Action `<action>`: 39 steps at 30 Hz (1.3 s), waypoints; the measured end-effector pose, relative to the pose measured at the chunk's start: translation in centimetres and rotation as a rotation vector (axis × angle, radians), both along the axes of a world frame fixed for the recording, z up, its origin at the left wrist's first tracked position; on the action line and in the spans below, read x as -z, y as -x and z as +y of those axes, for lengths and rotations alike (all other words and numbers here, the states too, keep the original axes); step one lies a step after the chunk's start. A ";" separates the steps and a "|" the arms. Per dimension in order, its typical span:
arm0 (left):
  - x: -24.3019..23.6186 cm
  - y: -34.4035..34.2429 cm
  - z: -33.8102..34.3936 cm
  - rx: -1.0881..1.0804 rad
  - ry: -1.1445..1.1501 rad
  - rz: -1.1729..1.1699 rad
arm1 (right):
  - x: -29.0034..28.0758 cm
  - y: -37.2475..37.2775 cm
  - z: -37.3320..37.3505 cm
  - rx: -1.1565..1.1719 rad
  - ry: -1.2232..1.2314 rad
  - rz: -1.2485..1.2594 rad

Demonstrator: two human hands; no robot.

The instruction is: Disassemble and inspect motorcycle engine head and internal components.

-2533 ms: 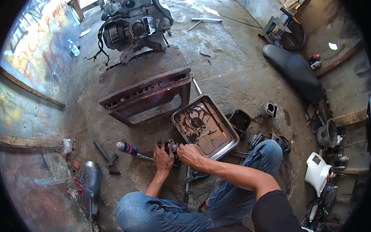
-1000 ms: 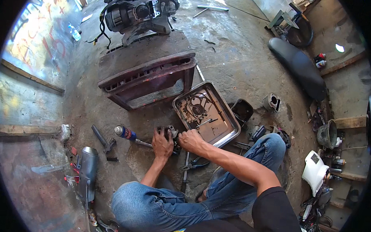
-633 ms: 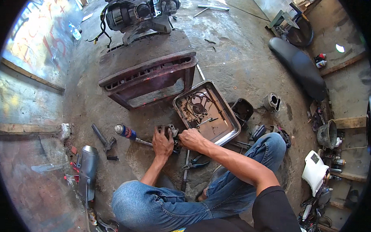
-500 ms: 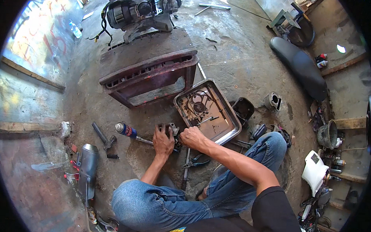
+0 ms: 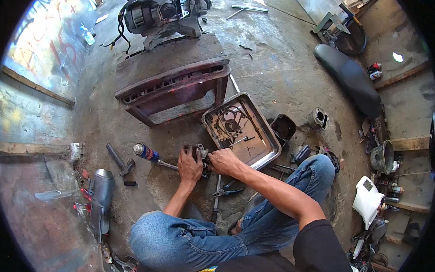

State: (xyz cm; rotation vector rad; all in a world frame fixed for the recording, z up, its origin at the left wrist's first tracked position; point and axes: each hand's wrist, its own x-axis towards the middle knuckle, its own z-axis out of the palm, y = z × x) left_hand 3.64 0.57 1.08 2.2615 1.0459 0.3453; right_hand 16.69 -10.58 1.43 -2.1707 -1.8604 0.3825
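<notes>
A small metal engine part (image 5: 202, 150), perhaps a cylinder head, sits low between my hands, mostly covered by them. Across its left side my left hand (image 5: 190, 167) is wrapped, its fingertips dark with grease. At the part's right side my right hand (image 5: 224, 161) is closed, fingers curled; what it pinches is hidden. Just left lies a blue spray can (image 5: 147, 152) with a metal rod beside it. Below my right hand are pliers with blue handles (image 5: 230, 188) and a long metal bar (image 5: 218, 196). A metal tray (image 5: 269, 158) holds a gasket and several small parts.
Ahead stands a dark red bench (image 5: 171, 81) bearing an engine (image 5: 166, 16). A hammer (image 5: 118, 158) and a grey exhaust muffler (image 5: 102, 194) lie left. A black container (image 5: 283, 127), a cylinder block (image 5: 318, 119) and a motorcycle seat (image 5: 349, 78) are to the right.
The whole view has shifted very slightly. Both hands stay at the engine part, with hardly any visible movement.
</notes>
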 end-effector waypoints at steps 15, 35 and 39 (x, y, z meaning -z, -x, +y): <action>-0.7 0.3 -0.2 0.119 -0.237 -0.090 | -1.1 -1.0 -0.6 0.215 0.192 0.108; -0.5 -0.9 4.1 1.115 -0.323 0.156 | 0.0 9.0 -8.5 -0.056 0.410 -0.122; -0.8 0.0 4.1 1.068 -0.328 0.119 | -3.8 7.0 -7.6 0.250 0.482 0.110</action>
